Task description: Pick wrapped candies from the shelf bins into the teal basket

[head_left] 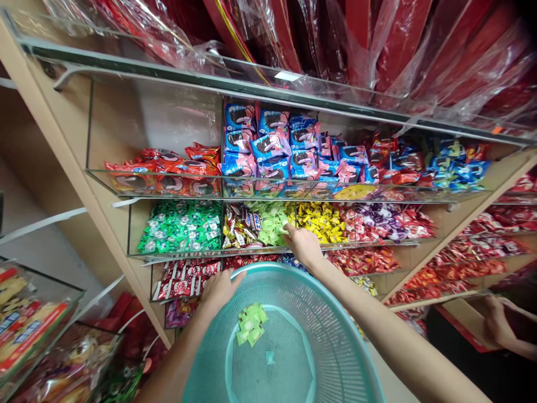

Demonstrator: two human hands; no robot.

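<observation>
The left hand [218,291] clasps the rim of a round teal plastic mesh basket [327,336] holding light-green wrapped sweets [250,326]. The right hand [302,243] reaches, fingers down, into a glass-fronted bin of matching sweets [271,224]; its grip cannot be told.

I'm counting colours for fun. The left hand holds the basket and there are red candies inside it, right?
Not quite. The candies inside the basket are light green, not red, as the head view shows. The left hand does hold the basket by its rim.
</observation>
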